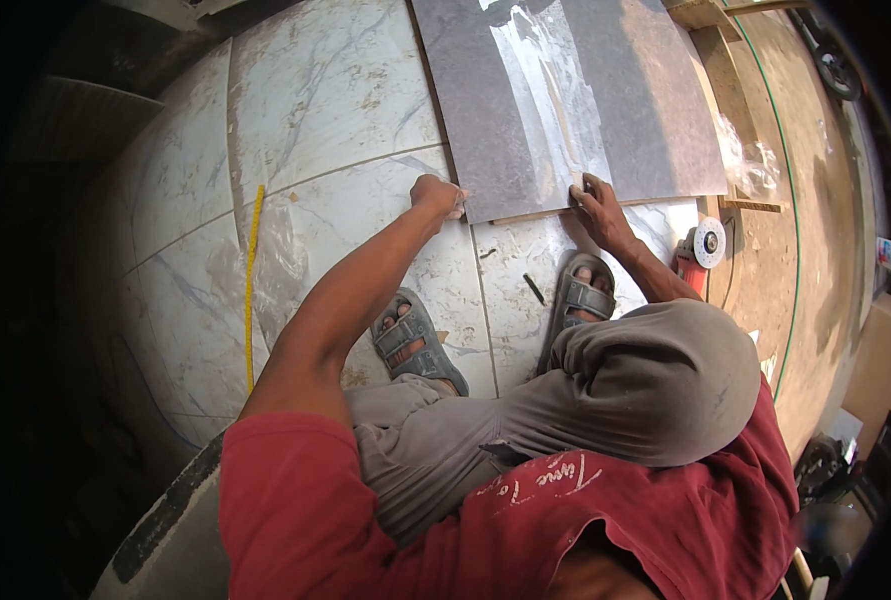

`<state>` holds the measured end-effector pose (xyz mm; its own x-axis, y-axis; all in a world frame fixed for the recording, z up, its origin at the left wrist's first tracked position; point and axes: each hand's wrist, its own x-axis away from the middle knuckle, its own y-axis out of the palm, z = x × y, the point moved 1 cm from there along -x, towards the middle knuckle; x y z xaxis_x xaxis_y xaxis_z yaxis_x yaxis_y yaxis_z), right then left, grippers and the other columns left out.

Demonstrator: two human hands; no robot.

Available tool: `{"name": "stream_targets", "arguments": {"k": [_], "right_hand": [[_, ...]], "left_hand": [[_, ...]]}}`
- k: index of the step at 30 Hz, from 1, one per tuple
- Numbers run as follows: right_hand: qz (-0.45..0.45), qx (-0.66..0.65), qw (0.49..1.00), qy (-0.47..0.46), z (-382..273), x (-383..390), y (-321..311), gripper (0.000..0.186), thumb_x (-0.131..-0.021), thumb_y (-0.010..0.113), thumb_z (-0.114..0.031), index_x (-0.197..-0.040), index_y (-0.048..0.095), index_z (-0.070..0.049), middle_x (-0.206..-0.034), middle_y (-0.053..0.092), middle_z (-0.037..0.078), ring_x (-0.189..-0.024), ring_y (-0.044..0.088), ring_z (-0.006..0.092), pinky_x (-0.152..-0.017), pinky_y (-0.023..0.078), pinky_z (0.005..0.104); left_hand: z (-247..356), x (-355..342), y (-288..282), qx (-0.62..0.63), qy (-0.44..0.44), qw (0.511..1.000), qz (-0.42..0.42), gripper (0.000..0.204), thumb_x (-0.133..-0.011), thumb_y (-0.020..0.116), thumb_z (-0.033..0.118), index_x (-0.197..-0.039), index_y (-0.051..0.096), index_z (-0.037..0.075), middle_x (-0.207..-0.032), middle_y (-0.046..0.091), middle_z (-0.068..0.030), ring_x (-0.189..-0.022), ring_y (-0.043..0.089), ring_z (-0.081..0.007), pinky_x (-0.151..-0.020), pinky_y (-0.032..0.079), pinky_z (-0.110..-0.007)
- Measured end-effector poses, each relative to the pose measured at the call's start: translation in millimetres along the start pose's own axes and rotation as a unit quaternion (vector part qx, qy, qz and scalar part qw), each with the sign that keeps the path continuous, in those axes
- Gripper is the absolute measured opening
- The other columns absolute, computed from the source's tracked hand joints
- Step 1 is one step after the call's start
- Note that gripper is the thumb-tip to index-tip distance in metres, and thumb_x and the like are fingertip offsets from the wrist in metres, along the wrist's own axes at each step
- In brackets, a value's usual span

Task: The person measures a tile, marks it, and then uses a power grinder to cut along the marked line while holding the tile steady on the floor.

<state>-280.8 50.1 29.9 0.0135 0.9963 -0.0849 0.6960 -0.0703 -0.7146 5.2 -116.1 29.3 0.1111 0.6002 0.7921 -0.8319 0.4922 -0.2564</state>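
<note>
A large grey stone-look tile (655, 120) lies in front of me, with a pale, streaked band (555, 90) running down its surface. My left hand (439, 196) is closed at the tile's near left corner, its fingertips against the edge. On the near edge, further right, my right hand (603, 212) grips with bent fingers on top of the tile, close to the lower end of the pale band. What lies beneath the right palm is hidden. A thin wooden strip (525, 215) shows under the tile's near edge.
White marbled tiles (335, 100) cover the floor. A yellow folding rule (253, 280) and clear plastic film (280, 245) lie at left. An angle grinder (703, 248) rests by my right forearm. A dark stick (533, 289) lies between my sandals. Wooden boards (725, 90) and a green line (793, 200) are at right.
</note>
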Motion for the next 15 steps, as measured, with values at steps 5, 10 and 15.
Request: {"name": "stream_targets", "arguments": {"k": [5, 10, 15], "right_hand": [[0.029, 0.100, 0.991, -0.089, 7, 4, 1, 0.041, -0.091, 0.064, -0.008, -0.131, 0.053, -0.009, -0.126, 0.051, 0.032, -0.107, 0.056, 0.0433, -0.094, 0.048, 0.0431], [-0.038, 0.096, 0.993, -0.049, 8, 0, -6, 0.043, -0.089, 0.066, -0.009, -0.130, 0.054, -0.014, -0.136, 0.045, 0.031, -0.122, 0.049, 0.0452, -0.100, 0.046, 0.0448], [-0.043, 0.081, 0.995, -0.040, 7, 0, -11, 0.043, -0.088, 0.067, -0.009, -0.129, 0.055, -0.015, -0.138, 0.045, 0.029, -0.125, 0.048, 0.0439, -0.102, 0.044, 0.0428]], "left_hand": [[1, 9, 3, 0.004, 0.011, 1.000, 0.010, 0.009, -0.083, 0.062, -0.004, -0.090, 0.068, -0.004, -0.090, 0.071, -0.0123, -0.068, 0.065, -0.0167, -0.058, 0.058, -0.028], [-11, 26, 6, 0.043, 0.049, 0.998, 0.006, 0.016, -0.084, 0.066, -0.001, -0.099, 0.068, -0.006, -0.092, 0.071, -0.0117, -0.072, 0.067, -0.0161, -0.065, 0.058, -0.025], [-37, 38, 8, 0.024, 0.130, 0.991, 0.022, 0.019, -0.084, 0.068, 0.006, -0.100, 0.071, -0.002, -0.085, 0.073, -0.0106, -0.069, 0.067, -0.0147, -0.065, 0.055, -0.027]]}}
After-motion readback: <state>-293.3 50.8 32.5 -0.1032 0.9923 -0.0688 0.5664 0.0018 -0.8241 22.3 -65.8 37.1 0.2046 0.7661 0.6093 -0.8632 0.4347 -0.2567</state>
